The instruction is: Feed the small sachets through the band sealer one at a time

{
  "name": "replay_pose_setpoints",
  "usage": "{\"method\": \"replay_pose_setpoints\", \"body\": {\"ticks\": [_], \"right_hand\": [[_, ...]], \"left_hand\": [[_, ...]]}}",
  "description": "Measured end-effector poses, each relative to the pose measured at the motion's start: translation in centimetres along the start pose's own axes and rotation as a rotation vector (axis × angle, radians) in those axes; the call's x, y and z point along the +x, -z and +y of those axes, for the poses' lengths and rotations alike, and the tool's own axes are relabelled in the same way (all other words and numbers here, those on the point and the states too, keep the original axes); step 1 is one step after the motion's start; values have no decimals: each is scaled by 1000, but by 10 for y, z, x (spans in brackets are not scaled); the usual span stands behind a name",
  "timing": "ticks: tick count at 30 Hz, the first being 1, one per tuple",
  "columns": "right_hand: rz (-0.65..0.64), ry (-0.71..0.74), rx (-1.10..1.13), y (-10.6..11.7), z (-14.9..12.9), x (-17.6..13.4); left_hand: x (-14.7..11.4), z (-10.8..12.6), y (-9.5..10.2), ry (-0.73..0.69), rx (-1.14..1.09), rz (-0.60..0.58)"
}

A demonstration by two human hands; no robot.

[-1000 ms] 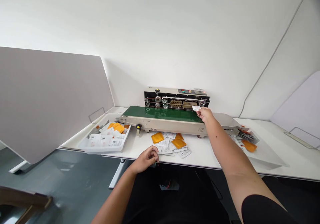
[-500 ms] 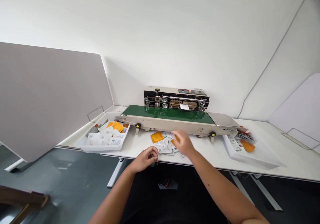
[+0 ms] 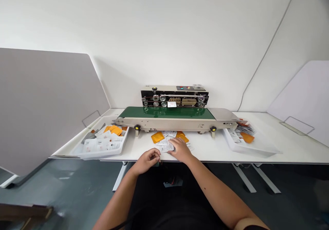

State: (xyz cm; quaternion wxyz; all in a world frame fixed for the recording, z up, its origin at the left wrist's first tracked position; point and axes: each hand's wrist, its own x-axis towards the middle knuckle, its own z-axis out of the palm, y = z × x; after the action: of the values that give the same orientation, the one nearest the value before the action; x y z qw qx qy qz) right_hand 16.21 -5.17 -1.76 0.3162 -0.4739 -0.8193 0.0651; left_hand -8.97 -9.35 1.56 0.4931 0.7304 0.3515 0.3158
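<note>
My right hand is over a heap of small packets on the table, its fingers and thumb closed on the edge of a white printed sachet. An orange packet lies left of it, and a second orange packet sits just behind the hand. More white sachets lie flat among them, partly covered. By the table's front edge my left hand rests with curled fingers and the thumb against them; nothing shows in it.
Behind the heap stands a band sealing machine with a green conveyor belt; a white sachet is at its rollers. Left and right are white trays holding white and orange packets. Grey partitions flank the table.
My right hand has moved from the orange packet down and left onto a white sachet. The sachet at the sealing machine has travelled left. My view has shifted slightly right.
</note>
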Motion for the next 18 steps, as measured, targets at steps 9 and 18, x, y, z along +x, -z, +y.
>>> {"method": "replay_pose_setpoints", "body": {"ticks": [9,18], "right_hand": [[145,91,71,12,-10,-13],[230,-63,117,20,1,-36]], "left_hand": [[-1,-2,-2,-8,-31,16],[-1,-12,-1,-40,-43,10]]}}
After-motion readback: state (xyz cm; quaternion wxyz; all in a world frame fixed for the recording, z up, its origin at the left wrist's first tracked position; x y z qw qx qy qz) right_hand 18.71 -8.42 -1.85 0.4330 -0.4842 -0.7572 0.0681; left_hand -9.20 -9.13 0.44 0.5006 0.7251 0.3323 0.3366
